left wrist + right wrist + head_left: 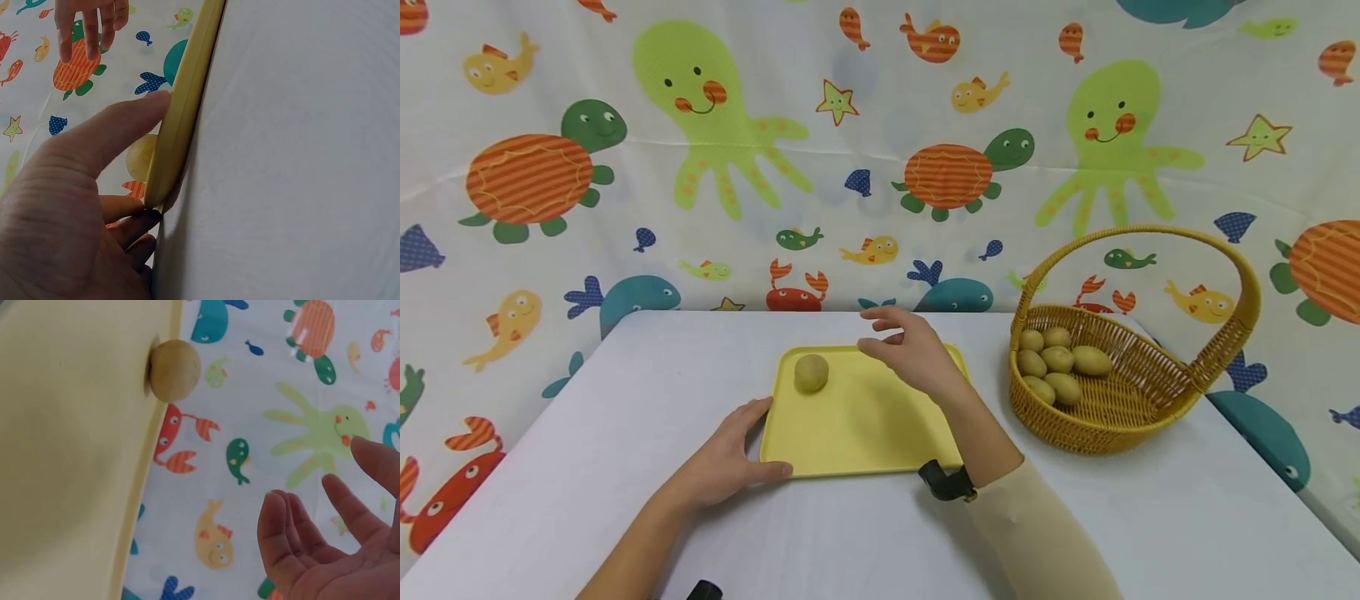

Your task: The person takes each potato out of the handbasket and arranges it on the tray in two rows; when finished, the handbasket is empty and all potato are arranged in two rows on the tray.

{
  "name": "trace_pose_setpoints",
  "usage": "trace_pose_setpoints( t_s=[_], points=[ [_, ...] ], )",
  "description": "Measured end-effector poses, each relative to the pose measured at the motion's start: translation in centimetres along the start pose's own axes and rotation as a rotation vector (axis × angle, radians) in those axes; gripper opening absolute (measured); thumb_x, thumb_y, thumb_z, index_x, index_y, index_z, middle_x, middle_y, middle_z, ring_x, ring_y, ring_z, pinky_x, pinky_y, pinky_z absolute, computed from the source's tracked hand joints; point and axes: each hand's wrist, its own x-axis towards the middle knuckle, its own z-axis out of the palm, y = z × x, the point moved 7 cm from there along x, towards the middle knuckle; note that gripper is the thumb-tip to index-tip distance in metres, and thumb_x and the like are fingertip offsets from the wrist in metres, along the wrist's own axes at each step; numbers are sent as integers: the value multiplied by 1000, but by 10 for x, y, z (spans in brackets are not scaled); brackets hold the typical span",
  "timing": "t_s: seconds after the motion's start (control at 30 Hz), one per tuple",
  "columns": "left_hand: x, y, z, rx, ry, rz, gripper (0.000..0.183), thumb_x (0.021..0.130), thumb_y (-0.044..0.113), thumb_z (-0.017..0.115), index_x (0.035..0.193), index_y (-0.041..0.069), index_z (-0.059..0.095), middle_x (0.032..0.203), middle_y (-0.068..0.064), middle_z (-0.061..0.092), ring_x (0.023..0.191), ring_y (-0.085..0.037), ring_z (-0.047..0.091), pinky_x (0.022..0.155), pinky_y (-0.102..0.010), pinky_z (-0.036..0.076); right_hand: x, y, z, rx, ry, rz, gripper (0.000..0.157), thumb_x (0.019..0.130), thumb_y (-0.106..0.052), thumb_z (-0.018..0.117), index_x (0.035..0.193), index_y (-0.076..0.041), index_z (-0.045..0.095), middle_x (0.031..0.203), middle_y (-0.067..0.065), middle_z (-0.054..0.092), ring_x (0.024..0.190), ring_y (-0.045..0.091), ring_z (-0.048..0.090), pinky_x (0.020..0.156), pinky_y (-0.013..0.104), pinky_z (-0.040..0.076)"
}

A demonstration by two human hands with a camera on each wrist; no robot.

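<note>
Hovering right hand [906, 346] sits between a lone potato [811, 373] and a wicker basket [1075, 440]

Sideways placement is the relation that matters most here, as I judge it. The lone potato rests on the yellow tray [842, 433], in its far left part, to the left of the right hand's fingertips and apart from them. It looks nearly round, so no long axis can be read from it. The basketed potatoes [1057, 360] lie the other way, well to the right, heaped in the left part of the wicker basket; one oval potato [1092, 361] among them has its long axis running roughly left to right.

Raised over the far part of the tray, the right hand has nothing in its grasp, its fingers loosely bent and apart. The left hand [728, 457] is spread wide at the tray's near left corner, thumb along the near edge and fingers against the left edge; how firmly it presses, I cannot tell. It appears about as near the lone potato as the right hand does. For the basket, the right hand is plainly the nearer. Tray and basket both stand on the white tabletop [865, 542].
</note>
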Motion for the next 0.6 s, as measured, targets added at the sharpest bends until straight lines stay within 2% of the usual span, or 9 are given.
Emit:
trace_pose_setpoints(
  t_s=[0.23,0.47,0.6],
  points=[
    [5,2,4,-13,-8,4,112,79,48,86,162,2,26,168,-27,22,156,-49,17,122,-71,20,-13,-2,-29,32,-1,-17,44,98,-31,72,140,-26,62,138,3,62,112,24,65,89,39,59],
    [3,-1,3,-5,-6,-12,112,79,49,86,162,3,26,168,-26,23,155,-49,18,122,-71,20,-27,-1,-54,79,17,-68,44,99,-28,70,142,-20,61,138,8,62,111,26,67,92,48,60],
    [2,0,2,-3,-6,0,111,79,47,86,162,2,26,167,-27,24,154,-50,18,121,-72,21,-34,2,-65,104,22,-79,42,100,-27,70,141,-20,62,137,9,63,110,26,67,90,46,60]
  ],
)
